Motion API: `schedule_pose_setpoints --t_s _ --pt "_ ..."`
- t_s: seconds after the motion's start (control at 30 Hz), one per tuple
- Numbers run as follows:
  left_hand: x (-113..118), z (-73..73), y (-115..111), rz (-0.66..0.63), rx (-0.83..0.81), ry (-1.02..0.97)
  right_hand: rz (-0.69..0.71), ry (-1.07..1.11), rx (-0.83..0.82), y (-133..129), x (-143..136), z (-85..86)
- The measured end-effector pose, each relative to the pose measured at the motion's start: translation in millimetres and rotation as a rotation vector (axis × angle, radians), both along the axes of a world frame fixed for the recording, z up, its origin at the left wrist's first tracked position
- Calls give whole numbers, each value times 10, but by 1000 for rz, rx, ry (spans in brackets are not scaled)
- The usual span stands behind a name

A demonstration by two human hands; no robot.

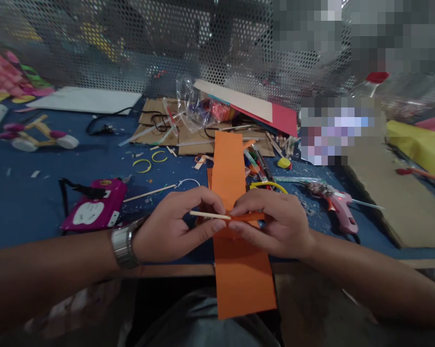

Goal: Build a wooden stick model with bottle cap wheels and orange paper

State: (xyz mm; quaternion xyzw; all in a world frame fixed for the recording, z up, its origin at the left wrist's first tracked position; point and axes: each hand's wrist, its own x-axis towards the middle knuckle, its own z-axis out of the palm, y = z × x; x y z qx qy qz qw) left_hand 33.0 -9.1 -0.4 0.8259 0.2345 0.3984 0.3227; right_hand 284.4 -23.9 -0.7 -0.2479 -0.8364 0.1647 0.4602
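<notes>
My left hand point(183, 221), with a metal watch point(124, 243) at the wrist, pinches a thin pale wooden stick point(206, 214). Against the stick's right end, my right hand point(275, 219) pinches a narrow orange paper strip point(251, 217). The fingertips of both hands nearly meet where strip and stick come together. Beneath them a long orange paper sheet point(230, 159) runs from the tabletop over the front edge. Part of that sheet is hidden by my hands.
A pink glue gun point(342, 209) lies to the right, near a cardboard piece point(394, 193). Left stand a magenta box point(94, 205) with a black cable and a small wheeled stick frame point(40, 135). Brown cardboard point(155, 113) and sheets lie behind, before a perforated metal screen point(130, 48).
</notes>
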Motion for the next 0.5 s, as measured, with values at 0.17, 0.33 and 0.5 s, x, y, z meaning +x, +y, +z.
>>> schedule_pose_setpoints --t_s 0.17,0.33,0.5 --pt "-7 -18 18 5 16 -5 0 31 -22 11 25 25" --pt "-15 -25 12 -11 -9 -24 6 62 -48 17 32 15" --pt "-19 -18 9 -25 -37 -33 24 97 -75 40 41 -2"
